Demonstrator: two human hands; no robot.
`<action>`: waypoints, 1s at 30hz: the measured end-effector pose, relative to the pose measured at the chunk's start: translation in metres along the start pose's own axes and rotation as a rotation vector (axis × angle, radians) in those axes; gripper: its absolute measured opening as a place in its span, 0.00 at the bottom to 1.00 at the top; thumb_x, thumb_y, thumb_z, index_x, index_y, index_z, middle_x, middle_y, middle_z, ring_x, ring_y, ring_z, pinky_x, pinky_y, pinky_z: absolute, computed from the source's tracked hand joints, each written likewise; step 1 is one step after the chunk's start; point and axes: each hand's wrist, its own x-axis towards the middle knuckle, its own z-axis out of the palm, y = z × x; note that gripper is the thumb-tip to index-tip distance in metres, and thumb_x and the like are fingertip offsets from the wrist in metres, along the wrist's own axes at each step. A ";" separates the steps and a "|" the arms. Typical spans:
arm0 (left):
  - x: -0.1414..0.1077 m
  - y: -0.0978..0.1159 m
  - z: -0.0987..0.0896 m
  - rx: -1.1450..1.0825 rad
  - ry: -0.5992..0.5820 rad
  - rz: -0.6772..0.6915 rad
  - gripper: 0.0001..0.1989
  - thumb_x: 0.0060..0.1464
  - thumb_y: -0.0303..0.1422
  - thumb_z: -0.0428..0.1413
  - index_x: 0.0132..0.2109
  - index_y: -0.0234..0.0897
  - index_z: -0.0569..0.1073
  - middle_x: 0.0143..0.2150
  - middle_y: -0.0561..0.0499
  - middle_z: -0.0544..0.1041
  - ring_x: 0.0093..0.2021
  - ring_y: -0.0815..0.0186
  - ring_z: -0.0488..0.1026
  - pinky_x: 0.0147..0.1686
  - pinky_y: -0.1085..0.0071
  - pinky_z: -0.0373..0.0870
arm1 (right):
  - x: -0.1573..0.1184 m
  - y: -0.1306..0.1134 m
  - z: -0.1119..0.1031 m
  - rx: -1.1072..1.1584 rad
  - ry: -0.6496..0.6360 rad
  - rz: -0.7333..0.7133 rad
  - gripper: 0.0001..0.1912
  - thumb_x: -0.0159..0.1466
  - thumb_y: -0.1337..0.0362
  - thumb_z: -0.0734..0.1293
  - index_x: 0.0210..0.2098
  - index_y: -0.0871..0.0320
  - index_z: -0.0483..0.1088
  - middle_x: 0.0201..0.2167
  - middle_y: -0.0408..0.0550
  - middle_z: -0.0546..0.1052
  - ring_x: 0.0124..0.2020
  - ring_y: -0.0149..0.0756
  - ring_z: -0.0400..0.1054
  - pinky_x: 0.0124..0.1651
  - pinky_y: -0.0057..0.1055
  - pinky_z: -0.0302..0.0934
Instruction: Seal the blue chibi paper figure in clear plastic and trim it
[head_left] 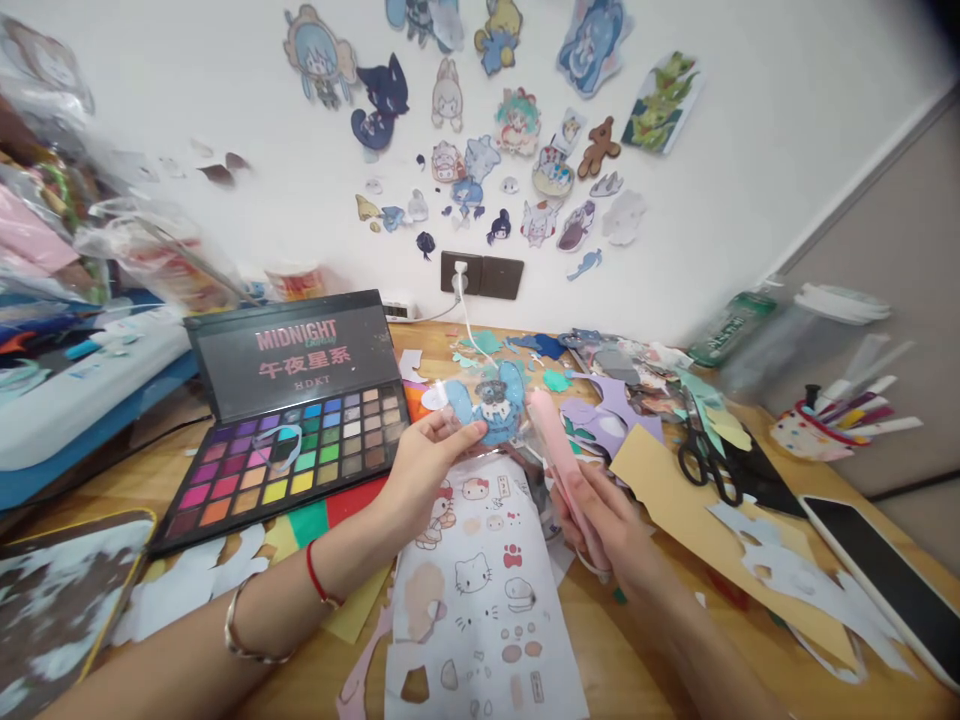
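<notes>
Near the middle of the desk, my left hand pinches the lower left edge of a blue cartoon cutout in clear, shiny film. My right hand is closed around a long pink tool, its upper end close to the right side of the film. A white cord reaches down toward the cutout. Beneath both hands lies a white sheet printed with cartoon cat drawings, with several holes cut in it.
An open eyeshadow palette stands at the left. Black scissors, yellow paper and a tablet lie at the right, near a pen holder. Paper scraps surround the hands. Behind is a wall with cutouts and a socket.
</notes>
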 end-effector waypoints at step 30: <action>0.027 0.024 -0.023 0.325 -0.075 0.301 0.15 0.42 0.34 0.65 0.40 0.37 0.75 0.41 0.47 0.78 0.41 0.62 0.74 0.43 0.67 0.69 | -0.004 0.001 -0.016 -0.812 0.233 -0.362 0.14 0.66 0.54 0.56 0.41 0.57 0.64 0.22 0.43 0.67 0.21 0.33 0.58 0.24 0.29 0.53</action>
